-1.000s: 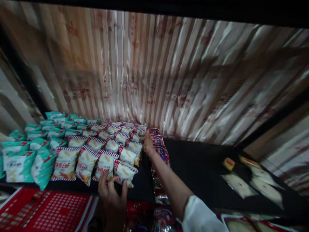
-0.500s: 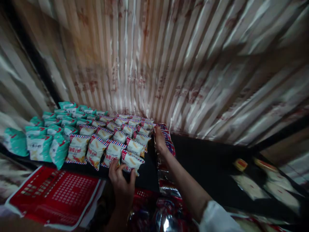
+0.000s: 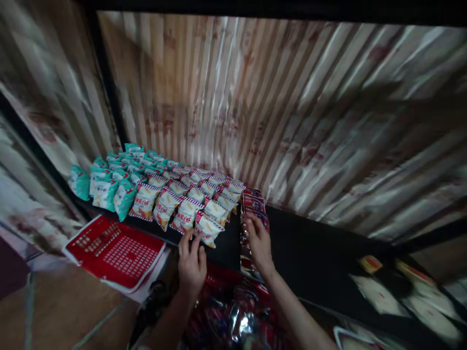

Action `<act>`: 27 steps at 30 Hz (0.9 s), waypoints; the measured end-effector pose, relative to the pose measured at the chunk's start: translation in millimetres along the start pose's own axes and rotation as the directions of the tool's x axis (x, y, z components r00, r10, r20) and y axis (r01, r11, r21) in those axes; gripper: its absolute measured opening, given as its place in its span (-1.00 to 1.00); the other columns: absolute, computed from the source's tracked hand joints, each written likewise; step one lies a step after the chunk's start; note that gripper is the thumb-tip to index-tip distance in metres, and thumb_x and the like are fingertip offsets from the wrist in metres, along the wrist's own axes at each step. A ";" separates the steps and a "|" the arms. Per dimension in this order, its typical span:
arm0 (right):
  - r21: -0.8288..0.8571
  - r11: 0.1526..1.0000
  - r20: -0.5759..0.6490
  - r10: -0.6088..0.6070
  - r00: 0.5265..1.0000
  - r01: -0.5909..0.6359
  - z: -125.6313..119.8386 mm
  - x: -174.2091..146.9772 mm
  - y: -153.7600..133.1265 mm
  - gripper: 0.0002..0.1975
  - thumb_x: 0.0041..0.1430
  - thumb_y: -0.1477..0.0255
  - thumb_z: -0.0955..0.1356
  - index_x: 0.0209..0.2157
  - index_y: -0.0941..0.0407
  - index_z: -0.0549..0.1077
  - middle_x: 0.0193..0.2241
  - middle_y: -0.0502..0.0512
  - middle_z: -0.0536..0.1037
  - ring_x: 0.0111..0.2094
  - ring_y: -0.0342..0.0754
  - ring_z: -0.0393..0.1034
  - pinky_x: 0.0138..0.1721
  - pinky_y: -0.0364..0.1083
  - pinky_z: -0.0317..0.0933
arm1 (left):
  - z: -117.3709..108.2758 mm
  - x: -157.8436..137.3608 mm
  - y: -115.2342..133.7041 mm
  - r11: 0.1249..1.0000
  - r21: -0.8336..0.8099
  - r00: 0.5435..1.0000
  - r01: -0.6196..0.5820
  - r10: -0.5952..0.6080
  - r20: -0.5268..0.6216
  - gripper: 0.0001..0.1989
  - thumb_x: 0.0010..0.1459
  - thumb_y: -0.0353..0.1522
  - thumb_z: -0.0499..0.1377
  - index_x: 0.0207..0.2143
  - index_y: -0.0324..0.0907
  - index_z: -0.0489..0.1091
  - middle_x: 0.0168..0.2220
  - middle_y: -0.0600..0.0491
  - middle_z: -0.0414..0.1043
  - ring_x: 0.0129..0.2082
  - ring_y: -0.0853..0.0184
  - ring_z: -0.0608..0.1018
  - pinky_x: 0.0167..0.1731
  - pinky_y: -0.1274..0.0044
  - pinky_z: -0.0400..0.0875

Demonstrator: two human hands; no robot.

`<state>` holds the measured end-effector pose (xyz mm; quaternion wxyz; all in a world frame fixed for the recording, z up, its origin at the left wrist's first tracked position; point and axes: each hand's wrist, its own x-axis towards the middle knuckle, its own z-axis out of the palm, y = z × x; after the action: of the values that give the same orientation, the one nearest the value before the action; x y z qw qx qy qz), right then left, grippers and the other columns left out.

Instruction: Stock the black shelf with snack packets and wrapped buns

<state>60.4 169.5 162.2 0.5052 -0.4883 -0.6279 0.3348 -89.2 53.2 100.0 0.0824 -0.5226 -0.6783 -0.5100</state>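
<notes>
My left hand (image 3: 191,262) is at the shelf's front edge, fingers apart, its fingertips close to a white snack bag (image 3: 207,228) with a striped red and blue border. Whether they touch it I cannot tell. Farther right, my right hand (image 3: 260,248) lies over a narrow row of shiny dark red and purple packets (image 3: 253,201), fingers stretched out and holding nothing that I can see. Part of that row is hidden under the hand. Below my hands is a heap of similar shiny red packets (image 3: 241,311), dim and blurred.
Rows of white bags (image 3: 146,199) and teal bags (image 3: 105,192) stand at the left of the black shelf (image 3: 302,243). Flat pale packs (image 3: 379,294) and a small yellow-red pack (image 3: 370,264) lie at the right. A red printed sheet (image 3: 116,253) hangs in front. Corrugated foil-like sheeting backs the shelf.
My right hand has drawn back from the rear of the packet row toward its middle. My left hand stays near the front white bag. The view has shifted, showing more floor at left.
</notes>
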 end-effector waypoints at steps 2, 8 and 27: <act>0.026 0.998 0.095 0.059 0.994 -0.061 9.8 -23.3 9.2 -0.54 0.08 0.10 0.28 -0.10 0.11 0.42 -0.11 0.20 0.53 -0.07 0.08 0.40 -0.01 0.08 0.25 | -0.7 -0.1 -0.2 0.999 0.003 0.997 -0.051 0.050 0.066 -0.59 0.21 -0.46 -0.05 0.11 -0.16 0.21 0.10 -0.13 0.22 0.14 0.21 0.26 0.05 0.33 0.29; 0.016 0.994 0.316 0.094 0.944 -0.104 44.1 -58.2 26.0 -0.46 0.00 0.14 0.36 0.00 0.09 0.35 -0.10 0.18 0.52 -0.06 0.07 0.41 -0.09 0.03 0.32 | 3.5 1.1 4.7 0.999 -0.003 0.990 -0.037 0.037 0.137 -0.58 0.22 -0.45 -0.07 0.13 -0.21 0.20 0.18 -0.12 0.16 0.19 0.22 0.20 0.11 0.34 0.24; -0.127 0.991 0.264 0.003 0.965 0.032 49.2 -69.7 13.6 -0.57 0.12 0.19 0.27 -0.04 0.15 0.35 -0.14 0.22 0.48 -0.18 0.03 0.43 -0.14 -0.01 0.32 | -0.9 2.7 4.3 1.000 -0.025 0.997 0.014 -0.012 0.076 -0.60 0.20 -0.40 -0.02 0.11 -0.19 0.19 0.12 -0.17 0.16 0.14 0.16 0.25 0.05 0.28 0.28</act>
<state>17.7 110.8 115.3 0.3868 -0.4668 -0.7135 0.3512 -87.3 53.9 104.7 0.0466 -0.5383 -0.6778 -0.4986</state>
